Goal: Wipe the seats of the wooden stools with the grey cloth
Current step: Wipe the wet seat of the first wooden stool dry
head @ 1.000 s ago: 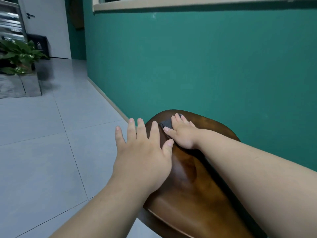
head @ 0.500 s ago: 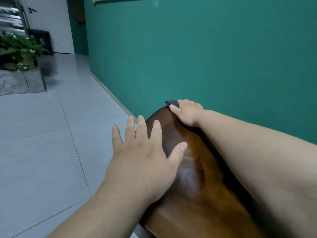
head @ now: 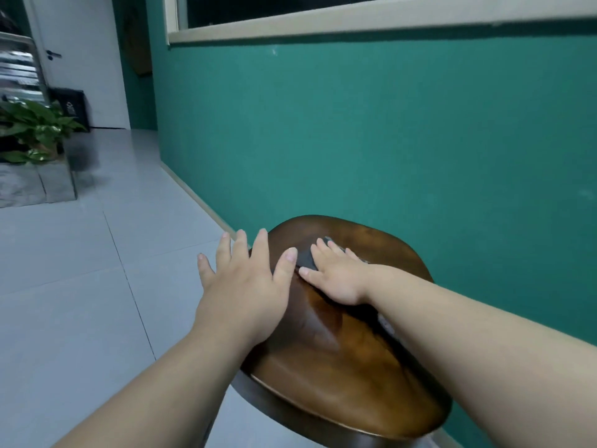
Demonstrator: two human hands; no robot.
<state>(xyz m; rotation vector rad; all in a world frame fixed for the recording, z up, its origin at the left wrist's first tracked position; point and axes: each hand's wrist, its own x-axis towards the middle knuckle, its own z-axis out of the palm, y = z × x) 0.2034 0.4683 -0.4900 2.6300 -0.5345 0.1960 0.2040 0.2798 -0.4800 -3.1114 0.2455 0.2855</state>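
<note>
Two hands are on one wooden stool seat (head: 339, 383), a dark brown, glossy seat that dips in the middle and stands just beside the green wall (head: 387, 140). Your left hand (head: 245, 286) lies flat at the seat's left edge with its fingers straight and spread. The thumb rests on the wood, while the other fingertips reach out past the edge over the pale tiled floor (head: 80, 302). It holds nothing.

Your right hand (head: 336, 276) lies palm down on the far half of the seat, a little left of its middle, with the fingers straight and close together. It presses the grey cloth (head: 305, 260) flat against the wood. Most of the cloth is hidden under the palm, and only a dark strip shows at the fingertips and beside the thumb. That strip lies between your two thumbs, which are near each other but apart. Your right forearm crosses the seat's right side from the near right corner. A small grey patch shows beneath it, and you cannot tell whether that is more cloth.

Beyond the stool, a pale window frame (head: 355, 24) runs along the top of the wall. Far off to the left are a leafy plant (head: 35, 130), a black bin (head: 72, 108) and a white door (head: 80, 59).
</note>
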